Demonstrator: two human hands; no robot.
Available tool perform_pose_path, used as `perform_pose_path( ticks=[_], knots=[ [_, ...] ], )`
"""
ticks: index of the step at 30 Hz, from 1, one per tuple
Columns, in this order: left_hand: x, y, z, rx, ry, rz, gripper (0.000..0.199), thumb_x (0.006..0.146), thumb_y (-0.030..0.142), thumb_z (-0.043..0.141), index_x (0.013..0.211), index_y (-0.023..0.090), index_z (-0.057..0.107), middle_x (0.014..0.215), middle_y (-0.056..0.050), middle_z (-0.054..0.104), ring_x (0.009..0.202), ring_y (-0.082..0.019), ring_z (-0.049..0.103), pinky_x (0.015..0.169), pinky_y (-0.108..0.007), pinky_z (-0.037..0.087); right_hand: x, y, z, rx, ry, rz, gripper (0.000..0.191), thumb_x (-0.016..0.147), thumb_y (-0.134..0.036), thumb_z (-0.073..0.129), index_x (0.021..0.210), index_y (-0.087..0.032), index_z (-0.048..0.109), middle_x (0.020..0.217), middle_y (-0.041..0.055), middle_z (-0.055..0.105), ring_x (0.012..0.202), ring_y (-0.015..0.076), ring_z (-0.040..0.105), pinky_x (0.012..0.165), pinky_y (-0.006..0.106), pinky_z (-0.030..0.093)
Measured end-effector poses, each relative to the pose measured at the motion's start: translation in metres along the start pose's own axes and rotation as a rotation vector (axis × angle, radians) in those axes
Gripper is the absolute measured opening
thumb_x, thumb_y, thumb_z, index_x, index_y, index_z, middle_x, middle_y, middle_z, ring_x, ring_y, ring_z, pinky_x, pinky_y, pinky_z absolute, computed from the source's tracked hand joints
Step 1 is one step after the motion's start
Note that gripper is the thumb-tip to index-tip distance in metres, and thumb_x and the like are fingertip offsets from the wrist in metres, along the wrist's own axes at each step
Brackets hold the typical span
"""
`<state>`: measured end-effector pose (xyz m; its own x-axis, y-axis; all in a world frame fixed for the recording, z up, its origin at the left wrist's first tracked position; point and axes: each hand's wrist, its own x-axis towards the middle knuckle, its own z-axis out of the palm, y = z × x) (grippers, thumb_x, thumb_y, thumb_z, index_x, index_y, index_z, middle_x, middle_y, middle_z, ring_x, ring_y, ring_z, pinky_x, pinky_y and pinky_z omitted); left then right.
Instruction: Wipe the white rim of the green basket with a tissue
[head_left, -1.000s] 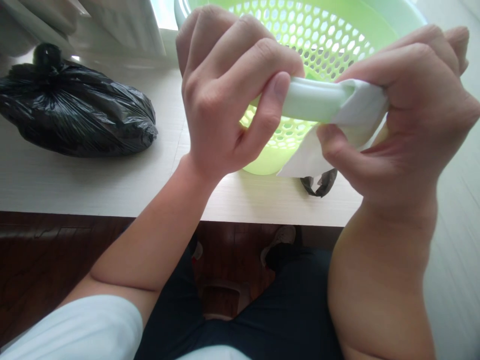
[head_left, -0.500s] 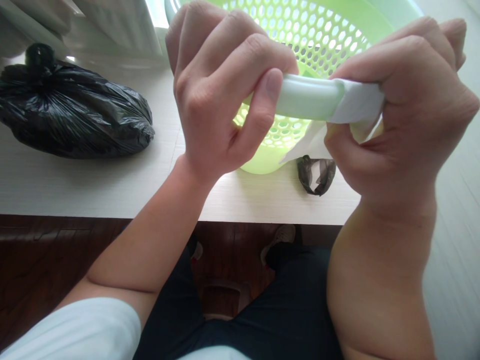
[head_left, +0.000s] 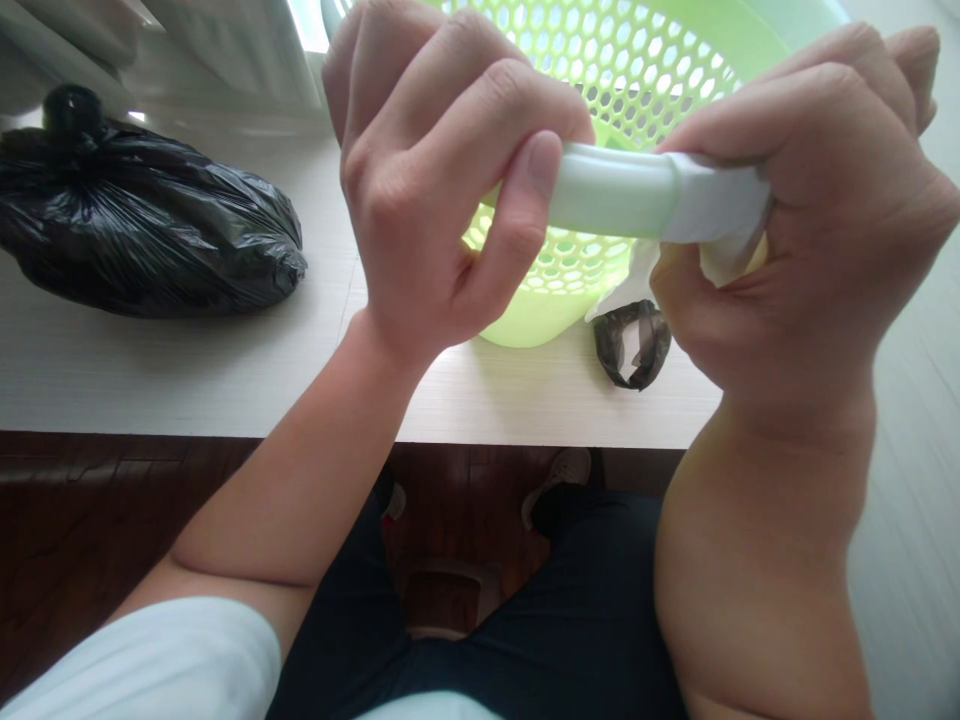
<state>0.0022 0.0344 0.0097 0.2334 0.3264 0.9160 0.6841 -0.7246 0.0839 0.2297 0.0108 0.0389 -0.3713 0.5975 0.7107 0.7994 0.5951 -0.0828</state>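
A pale green plastic basket [head_left: 622,190] with a perforated wall is tipped so that its rim faces me. My left hand [head_left: 435,180] is closed around the rim, thumb on the near side. Pinched in my right hand [head_left: 817,210] is a white tissue [head_left: 709,200], folded over the rim farther right. The tissue's loose end hangs below, beside my right thumb. Part of the rim is hidden by my fingers.
A knotted black plastic bag [head_left: 165,220] lies on the pale tabletop [head_left: 300,380] at left. Below the basket is a small crumpled piece of dark plastic [head_left: 634,345] with something white in it. Grey curtain [head_left: 232,50] hangs behind.
The tissue now lies flatter and straighter around the rim. Its hanging end has drawn rightward, closer to my right thumb. Both hands keep their hold, with my left shifted slightly left.
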Motion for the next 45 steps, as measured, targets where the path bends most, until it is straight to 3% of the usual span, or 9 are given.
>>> perform_pose_path(
  ticks=[4, 12, 20, 28, 35, 45],
  knots=[
    [-0.0006, 0.0024, 0.0001, 0.013, 0.011, -0.041, 0.036, 0.107, 0.033, 0.036, 0.104, 0.029, 0.072, 0.096, -0.002, 0.065, 0.106, -0.025, 0.062, 0.102, -0.054, 0.048, -0.0006, 0.0012, 0.0009, 0.002, 0.004, 0.001, 0.035, 0.081, -0.011, 0.052, 0.107, -0.030, 0.066, 0.101, -0.0002, 0.059, 0.114, 0.0232, 0.061, 0.101, 0.046, 0.044],
    [0.0002, -0.0002, -0.0001, 0.008, 0.015, 0.000, 0.035, 0.107, 0.033, 0.036, 0.106, 0.028, 0.071, 0.097, -0.001, 0.067, 0.105, -0.025, 0.064, 0.100, -0.053, 0.049, -0.0002, -0.0006, -0.0004, 0.008, -0.013, 0.012, 0.029, 0.090, -0.015, 0.052, 0.110, -0.029, 0.067, 0.105, -0.0003, 0.062, 0.118, 0.0234, 0.062, 0.103, 0.047, 0.045],
    [0.0008, 0.0022, 0.0000, 0.026, 0.014, 0.007, 0.038, 0.107, 0.031, 0.035, 0.104, 0.026, 0.073, 0.096, -0.002, 0.066, 0.105, -0.024, 0.065, 0.101, -0.054, 0.052, -0.0010, -0.0026, -0.0029, 0.002, -0.036, 0.026, 0.034, 0.086, -0.010, 0.054, 0.110, -0.030, 0.066, 0.106, -0.0015, 0.062, 0.119, 0.0233, 0.062, 0.104, 0.046, 0.045],
    [-0.0004, 0.0006, -0.0003, -0.014, 0.011, -0.007, 0.035, 0.107, 0.033, 0.036, 0.105, 0.028, 0.070, 0.098, 0.000, 0.065, 0.107, -0.025, 0.063, 0.102, -0.054, 0.047, 0.0003, -0.0027, -0.0042, 0.002, -0.041, 0.030, 0.040, 0.083, -0.006, 0.051, 0.110, -0.030, 0.067, 0.107, -0.0022, 0.061, 0.120, 0.0221, 0.061, 0.105, 0.046, 0.044],
    [-0.0002, 0.0023, -0.0021, -0.031, -0.010, -0.032, 0.034, 0.107, 0.033, 0.036, 0.107, 0.033, 0.070, 0.099, 0.001, 0.065, 0.108, -0.025, 0.062, 0.104, -0.056, 0.046, 0.0000, -0.0017, -0.0035, 0.004, -0.046, 0.052, 0.030, 0.093, -0.016, 0.051, 0.111, -0.034, 0.067, 0.106, -0.0046, 0.060, 0.120, 0.0209, 0.060, 0.107, 0.049, 0.047],
    [0.0006, 0.0023, -0.0019, 0.042, -0.008, -0.017, 0.038, 0.106, 0.031, 0.035, 0.105, 0.027, 0.072, 0.097, -0.003, 0.067, 0.105, -0.024, 0.064, 0.104, -0.050, 0.051, -0.0014, -0.0006, -0.0035, 0.030, -0.024, 0.055, 0.031, 0.094, -0.018, 0.050, 0.111, -0.035, 0.070, 0.105, -0.0022, 0.064, 0.117, 0.0235, 0.062, 0.107, 0.049, 0.047]
  ],
)
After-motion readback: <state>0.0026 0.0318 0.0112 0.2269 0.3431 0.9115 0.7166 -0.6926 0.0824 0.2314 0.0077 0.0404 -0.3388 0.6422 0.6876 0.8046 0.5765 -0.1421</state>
